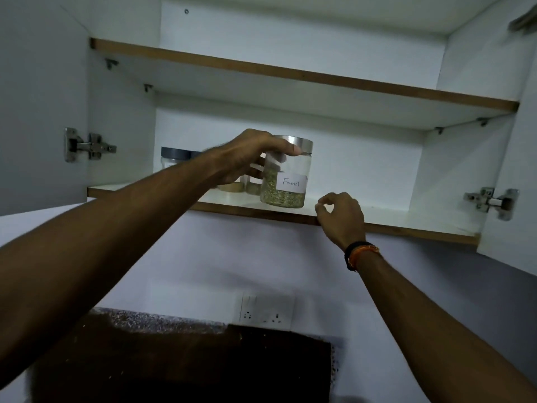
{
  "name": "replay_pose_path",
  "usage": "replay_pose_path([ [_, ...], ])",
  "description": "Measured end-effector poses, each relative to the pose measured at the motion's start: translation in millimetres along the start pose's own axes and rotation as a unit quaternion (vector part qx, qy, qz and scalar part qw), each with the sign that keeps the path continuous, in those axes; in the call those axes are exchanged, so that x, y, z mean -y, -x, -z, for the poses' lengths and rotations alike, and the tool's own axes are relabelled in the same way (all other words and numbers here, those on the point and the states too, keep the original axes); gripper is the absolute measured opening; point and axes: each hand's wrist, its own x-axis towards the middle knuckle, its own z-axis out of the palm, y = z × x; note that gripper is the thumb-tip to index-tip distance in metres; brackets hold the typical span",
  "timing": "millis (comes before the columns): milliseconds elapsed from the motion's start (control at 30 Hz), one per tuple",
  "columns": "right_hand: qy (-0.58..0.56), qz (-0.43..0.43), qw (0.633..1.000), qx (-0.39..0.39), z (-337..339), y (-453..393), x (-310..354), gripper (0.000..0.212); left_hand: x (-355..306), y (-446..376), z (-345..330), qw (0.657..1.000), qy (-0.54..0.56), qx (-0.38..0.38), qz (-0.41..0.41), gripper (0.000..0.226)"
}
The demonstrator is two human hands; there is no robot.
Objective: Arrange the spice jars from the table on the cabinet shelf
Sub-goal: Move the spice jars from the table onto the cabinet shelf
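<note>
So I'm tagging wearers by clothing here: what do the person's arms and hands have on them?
Both forearms are bare, with no sleeves in view. The right wrist carries a black band and an orange thread side by side. The left hand and right hand wear no gloves, and no rings show on the fingers. No watch shows on the left wrist.

Shelf: white lower cabinet shelf with brown wooden edge [406, 228].
Borne: clear glass silver-lidded jar labelled Fennel [286, 181]; dark-lidded clear jar [174, 159] at the left.

Dim white wall [203, 257] with socket plate [266, 311] above dark counter [180, 365].
</note>
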Motion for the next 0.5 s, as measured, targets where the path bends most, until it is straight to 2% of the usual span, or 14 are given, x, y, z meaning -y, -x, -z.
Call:
replay_pose_path([
  [100,0.040,0.003,0.999,0.014,-6,-14,-6,0.025,5,-15,4,1.000,-0.009,0.004,-0.004,0.060],
  [267,0.127,-0.018,0.991,0.040,-16,-28,-13,0.040,18,-44,7,1.000,-0.009,0.001,-0.002,0.053],
  [367,0.195,-0.037,0.980,0.011,-25,-27,-13,0.048,32,-63,4,1.000,-0.010,0.001,0.002,0.043],
  [500,0.219,-0.033,0.974,-0.036,-31,-25,-16,0.048,54,-90,-4,1.000,-0.005,-0.001,0.012,0.040],
])
